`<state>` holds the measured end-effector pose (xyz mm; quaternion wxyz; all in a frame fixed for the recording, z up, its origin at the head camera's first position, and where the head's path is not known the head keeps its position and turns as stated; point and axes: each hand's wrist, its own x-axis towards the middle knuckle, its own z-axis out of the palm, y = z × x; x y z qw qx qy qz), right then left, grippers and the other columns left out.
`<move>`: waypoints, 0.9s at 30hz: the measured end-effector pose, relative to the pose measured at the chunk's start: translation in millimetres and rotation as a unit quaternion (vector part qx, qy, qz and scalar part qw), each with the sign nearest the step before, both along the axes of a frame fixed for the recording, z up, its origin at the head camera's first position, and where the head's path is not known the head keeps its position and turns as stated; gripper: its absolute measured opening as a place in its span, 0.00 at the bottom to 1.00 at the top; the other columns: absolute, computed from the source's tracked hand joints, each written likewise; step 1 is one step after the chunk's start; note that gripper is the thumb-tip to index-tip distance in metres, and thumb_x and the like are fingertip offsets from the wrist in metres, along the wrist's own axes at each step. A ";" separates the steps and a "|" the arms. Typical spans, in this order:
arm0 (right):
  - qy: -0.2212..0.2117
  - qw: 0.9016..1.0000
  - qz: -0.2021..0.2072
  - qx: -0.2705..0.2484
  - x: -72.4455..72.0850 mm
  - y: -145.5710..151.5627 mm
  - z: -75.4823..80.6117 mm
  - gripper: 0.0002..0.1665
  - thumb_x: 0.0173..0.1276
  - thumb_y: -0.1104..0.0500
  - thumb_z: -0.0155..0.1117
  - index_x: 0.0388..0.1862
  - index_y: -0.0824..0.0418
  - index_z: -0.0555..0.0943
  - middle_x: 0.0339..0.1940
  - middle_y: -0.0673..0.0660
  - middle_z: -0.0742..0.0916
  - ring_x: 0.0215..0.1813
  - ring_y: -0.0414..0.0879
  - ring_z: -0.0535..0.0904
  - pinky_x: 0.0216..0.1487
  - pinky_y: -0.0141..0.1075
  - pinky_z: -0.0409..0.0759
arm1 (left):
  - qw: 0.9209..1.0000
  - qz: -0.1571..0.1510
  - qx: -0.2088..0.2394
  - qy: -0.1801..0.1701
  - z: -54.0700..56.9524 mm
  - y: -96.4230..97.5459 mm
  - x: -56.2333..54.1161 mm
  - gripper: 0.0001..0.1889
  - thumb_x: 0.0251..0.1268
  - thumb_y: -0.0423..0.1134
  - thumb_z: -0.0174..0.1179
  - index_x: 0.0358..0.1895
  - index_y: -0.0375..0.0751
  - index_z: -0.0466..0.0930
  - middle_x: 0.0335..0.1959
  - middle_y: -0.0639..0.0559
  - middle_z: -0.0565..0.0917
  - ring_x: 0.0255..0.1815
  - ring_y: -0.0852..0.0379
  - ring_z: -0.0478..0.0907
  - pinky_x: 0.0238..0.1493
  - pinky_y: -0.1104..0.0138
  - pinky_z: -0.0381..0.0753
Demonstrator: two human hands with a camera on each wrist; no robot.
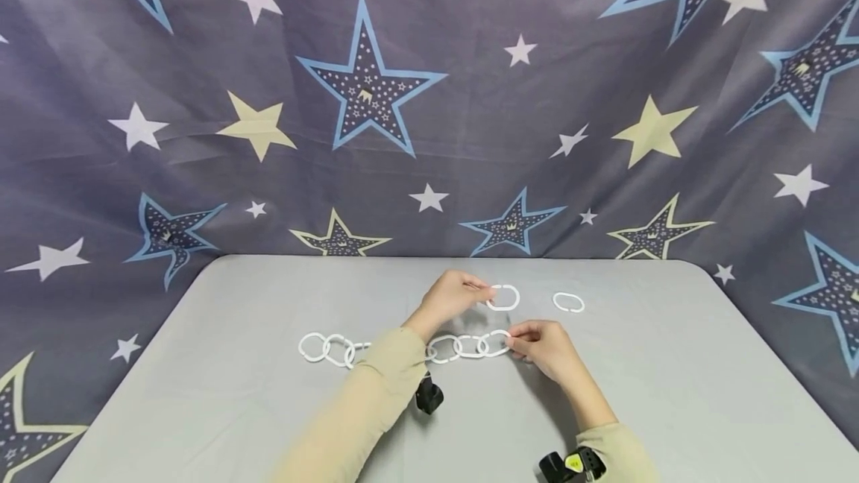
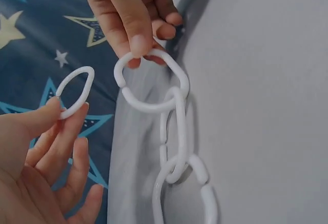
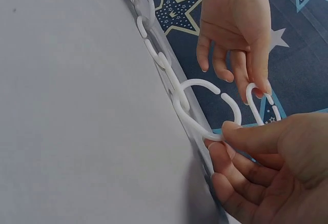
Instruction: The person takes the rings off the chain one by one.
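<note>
A loose white plastic chain link (image 1: 503, 308) is pinched between the thumb and fingertips of the left hand (image 1: 451, 298), raised above the far part of the table. Nearer, the right hand (image 1: 545, 347) pinches the end link (image 2: 146, 107) of a white plastic chain (image 1: 326, 349) between thumb and forefinger. The chain runs leftward across the table, its middle hidden behind the left forearm. A small gap shows in the end link in both wrist views. The two held links are apart. Another single link (image 1: 570, 310) lies on the table, right of the left hand's link.
The grey-covered table (image 1: 201, 393) ends at a dark star-patterned curtain (image 1: 470, 133). Black wrist cameras sit on both wrists, the right one (image 1: 560, 466) near the front edge of the view.
</note>
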<state>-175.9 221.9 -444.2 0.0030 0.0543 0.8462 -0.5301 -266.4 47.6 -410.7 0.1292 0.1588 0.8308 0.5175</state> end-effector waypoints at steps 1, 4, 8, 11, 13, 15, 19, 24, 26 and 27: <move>-0.002 1.000 0.001 -0.004 0.1 0.1 0.1 0.07 0.63 0.70 0.68 0.37 0.74 0.84 0.25 0.59 0.86 0.25 0.44 0.82 0.26 0.32 0.78 | 1.000 -0.001 0.002 0.002 0.8 1.4 -2.0 0.12 0.64 0.45 0.67 0.44 0.42 0.88 0.34 0.55 0.89 0.43 0.47 0.84 0.45 0.62 0.78; -0.008 1.000 0.004 -0.019 1.0 0.5 -0.2 0.08 0.63 0.70 0.68 0.38 0.76 0.83 0.25 0.60 0.87 0.25 0.44 0.82 0.26 0.32 0.78 | 1.000 -0.002 0.005 0.013 3.5 6.0 -7.8 0.12 0.63 0.45 0.68 0.44 0.43 0.88 0.33 0.55 0.89 0.44 0.46 0.85 0.43 0.64 0.78; -0.017 0.999 -0.001 -0.031 2.3 0.9 -2.8 0.08 0.63 0.70 0.68 0.38 0.77 0.83 0.25 0.60 0.87 0.25 0.44 0.82 0.26 0.32 0.77 | 1.000 -0.008 0.002 0.030 3.9 11.9 -16.1 0.11 0.64 0.46 0.68 0.44 0.44 0.88 0.33 0.56 0.89 0.44 0.47 0.85 0.42 0.65 0.78; -0.023 0.999 -0.001 -0.034 2.2 1.3 -4.6 0.08 0.63 0.70 0.68 0.38 0.76 0.83 0.25 0.59 0.87 0.25 0.44 0.82 0.27 0.32 0.78 | 0.999 -0.005 -0.008 0.033 0.2 14.3 -21.4 0.10 0.64 0.45 0.67 0.43 0.44 0.89 0.33 0.56 0.89 0.44 0.48 0.85 0.41 0.65 0.77; -0.025 0.999 0.002 -0.033 1.9 1.8 -5.0 0.08 0.63 0.69 0.68 0.38 0.76 0.83 0.25 0.59 0.87 0.25 0.44 0.82 0.27 0.33 0.78 | 0.999 0.002 -0.005 0.035 -4.1 15.9 -24.9 0.11 0.64 0.45 0.68 0.43 0.44 0.89 0.33 0.55 0.89 0.43 0.51 0.85 0.41 0.66 0.77; -0.024 0.999 0.004 -0.030 1.3 2.3 -4.5 0.09 0.64 0.69 0.68 0.38 0.76 0.83 0.25 0.59 0.87 0.26 0.44 0.82 0.27 0.33 0.78 | 0.999 0.010 0.003 0.039 -9.7 18.2 -28.1 0.10 0.64 0.44 0.68 0.42 0.43 0.89 0.34 0.55 0.89 0.41 0.55 0.85 0.41 0.67 0.77; -0.022 1.000 0.004 -0.014 0.9 3.3 -2.8 0.08 0.64 0.68 0.69 0.38 0.75 0.83 0.25 0.59 0.87 0.26 0.45 0.82 0.26 0.34 0.78 | 0.999 0.029 0.006 0.045 -18.3 23.6 -31.5 0.11 0.61 0.45 0.69 0.41 0.43 0.90 0.37 0.55 0.89 0.37 0.61 0.81 0.42 0.68 0.76; -0.023 1.000 0.007 -0.013 0.8 3.4 -2.8 0.08 0.64 0.68 0.69 0.37 0.75 0.83 0.26 0.59 0.87 0.26 0.45 0.83 0.26 0.34 0.78 | 0.998 0.037 -0.023 0.033 -24.6 30.9 -33.3 0.11 0.60 0.46 0.70 0.41 0.45 0.90 0.38 0.58 0.87 0.35 0.63 0.78 0.41 0.69 0.76; -0.022 1.000 0.008 -0.016 0.7 3.1 -3.0 0.08 0.64 0.68 0.68 0.38 0.76 0.83 0.26 0.59 0.87 0.26 0.45 0.83 0.27 0.33 0.79 | 0.999 0.037 -0.030 0.024 -25.5 33.8 -32.8 0.11 0.61 0.47 0.70 0.41 0.46 0.90 0.38 0.58 0.87 0.36 0.63 0.79 0.42 0.69 0.76; -0.022 1.000 0.009 -0.017 0.5 3.0 -2.9 0.08 0.64 0.68 0.68 0.38 0.76 0.83 0.26 0.59 0.87 0.26 0.45 0.83 0.27 0.33 0.79 | 0.998 0.038 -0.037 0.023 -24.7 35.1 -32.0 0.11 0.61 0.47 0.70 0.42 0.46 0.90 0.39 0.58 0.87 0.38 0.62 0.79 0.43 0.68 0.76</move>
